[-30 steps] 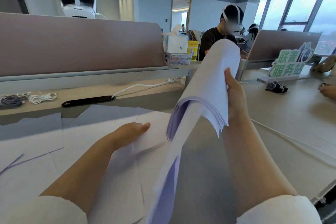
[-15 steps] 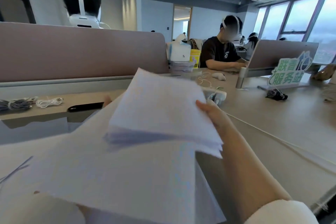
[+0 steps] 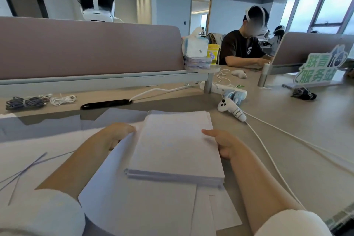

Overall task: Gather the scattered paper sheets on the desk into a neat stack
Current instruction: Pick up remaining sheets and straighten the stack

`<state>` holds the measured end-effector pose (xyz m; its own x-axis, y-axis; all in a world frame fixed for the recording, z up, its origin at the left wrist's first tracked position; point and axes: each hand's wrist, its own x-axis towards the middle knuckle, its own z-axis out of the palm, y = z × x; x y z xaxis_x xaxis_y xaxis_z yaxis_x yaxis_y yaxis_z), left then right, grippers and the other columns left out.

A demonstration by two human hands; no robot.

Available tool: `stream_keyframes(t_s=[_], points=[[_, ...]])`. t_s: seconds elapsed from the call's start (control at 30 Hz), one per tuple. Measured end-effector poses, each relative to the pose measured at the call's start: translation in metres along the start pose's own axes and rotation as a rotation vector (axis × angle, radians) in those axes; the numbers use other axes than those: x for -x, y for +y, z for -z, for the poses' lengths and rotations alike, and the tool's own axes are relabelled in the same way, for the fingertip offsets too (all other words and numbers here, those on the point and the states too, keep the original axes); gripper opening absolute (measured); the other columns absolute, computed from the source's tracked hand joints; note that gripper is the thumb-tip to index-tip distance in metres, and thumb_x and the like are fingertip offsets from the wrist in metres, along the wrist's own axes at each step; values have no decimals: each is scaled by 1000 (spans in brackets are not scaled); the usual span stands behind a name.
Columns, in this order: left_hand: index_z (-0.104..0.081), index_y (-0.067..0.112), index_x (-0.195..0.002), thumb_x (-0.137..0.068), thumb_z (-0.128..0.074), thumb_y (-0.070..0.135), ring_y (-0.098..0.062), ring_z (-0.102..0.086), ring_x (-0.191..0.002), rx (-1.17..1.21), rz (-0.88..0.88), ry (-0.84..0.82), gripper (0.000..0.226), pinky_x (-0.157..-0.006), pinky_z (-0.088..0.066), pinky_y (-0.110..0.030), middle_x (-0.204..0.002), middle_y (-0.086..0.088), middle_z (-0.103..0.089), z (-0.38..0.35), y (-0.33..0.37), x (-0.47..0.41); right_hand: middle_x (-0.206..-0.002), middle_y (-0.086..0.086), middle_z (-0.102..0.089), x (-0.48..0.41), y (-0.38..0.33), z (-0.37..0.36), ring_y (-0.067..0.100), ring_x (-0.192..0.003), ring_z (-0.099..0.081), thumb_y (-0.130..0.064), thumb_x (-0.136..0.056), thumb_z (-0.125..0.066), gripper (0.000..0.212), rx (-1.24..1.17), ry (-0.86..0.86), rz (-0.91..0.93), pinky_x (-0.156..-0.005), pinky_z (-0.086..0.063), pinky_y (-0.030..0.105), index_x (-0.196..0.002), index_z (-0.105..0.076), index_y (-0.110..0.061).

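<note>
The desk [image 3: 287, 140] spreads beyond both my hands. Loose sheets [image 3: 143, 207] lie under my wrists and out past my left hand [image 3: 113, 136]. On them rests the stack [image 3: 176, 145], squarely between my hands, its long axis running away from me, so each hand has one long side and neither is nearer. My left hand curls round the left edge. My right hand [image 3: 224, 143] pinches the right edge, thumb on top. I judge the left-side sheets come next.

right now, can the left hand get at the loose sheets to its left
Probably yes: the loose sheets lie flat beside the left hand, nothing between, though it grips a sheet.
</note>
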<state>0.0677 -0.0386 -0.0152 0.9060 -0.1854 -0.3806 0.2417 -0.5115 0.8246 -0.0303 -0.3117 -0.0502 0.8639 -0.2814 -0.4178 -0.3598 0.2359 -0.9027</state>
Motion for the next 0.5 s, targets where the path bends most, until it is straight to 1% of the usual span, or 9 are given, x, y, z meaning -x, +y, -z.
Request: stream_keyframes(t_s=[0.03,0.07,0.13,0.17,0.23,0.3,0.33,0.43,0.5], points=[[-59,3,-115,-100,-44,19,-28,-55,-95,-2,-35,36,27,-84,-41,-35,-118,-15,-55,-2,4,1,-86,12,-69,1,-1,0,23,-62,-68,-19,-89,-61,22,-7,-17,-2,-64,-57,33,-106,-62,-5],[-58,1,-115,-100,-43,19,-27,-56,-92,42,-76,51,28,-82,-42,-35,-117,-15,-57,-4,8,1,-87,11,-71,0,-1,2,22,-62,-70,-24,-90,-59,24,-41,-43,-1,-62,-57,31,-105,-63,-6],[-60,0,-102,-100,-44,18,-26,-57,-76,110,-133,59,24,-71,-45,-34,-96,-16,-62,-3,11,-2,-78,8,-74,1,-2,4,18,-62,-71,-34,-93,-53,28,-126,-88,-3,-61,-57,28,-101,-63,-9],[-59,2,-94,-99,-44,18,-26,-57,-72,102,-134,40,23,-66,-45,-32,-88,-14,-61,-3,13,0,-74,6,-73,3,-4,6,16,-63,-70,-36,-96,-48,30,-175,-72,7,-65,-57,28,-100,-61,-9],[-58,2,-93,-99,-45,21,-30,-58,-77,68,-116,5,24,-69,-47,-34,-90,-15,-60,-3,13,1,-72,2,-69,6,-8,10,11,-67,-66,-33,-99,-41,31,-244,-41,39,-75,-53,30,-95,-56,-7],[-56,1,-99,-99,-45,21,-30,-59,-81,80,-116,-18,23,-75,-48,-37,-93,-16,-61,-2,12,6,-64,5,-71,4,-5,8,15,-55,-68,-31,-97,-46,29,-166,-40,10,-60,-56,27,-90,-60,-7],[-55,2,-97,-99,-45,20,-29,-58,-77,99,-124,-19,21,-73,-47,-36,-90,-16,-61,-2,12,7,-62,7,-71,1,-3,7,17,-51,-69,-28,-95,-51,24,-130,-32,-15,-54,-56,27,-89,-61,-6],[-52,9,-79,-98,-47,21,-25,-55,-69,90,-157,-36,23,-65,-43,-32,-80,-13,-59,0,11,4,-60,9,-71,-4,-1,6,21,-49,-68,-13,-91,-57,10,-114,1,-36,-55,-56,34,-91,-61,-4],[-53,10,-76,-97,-50,23,-24,-55,-68,50,-179,-18,24,-62,-41,-30,-79,-12,-60,3,11,3,-59,10,-70,-5,-1,7,22,-48,-68,-8,-90,-58,6,-98,20,-38,-51,-57,34,-91,-60,-3]])
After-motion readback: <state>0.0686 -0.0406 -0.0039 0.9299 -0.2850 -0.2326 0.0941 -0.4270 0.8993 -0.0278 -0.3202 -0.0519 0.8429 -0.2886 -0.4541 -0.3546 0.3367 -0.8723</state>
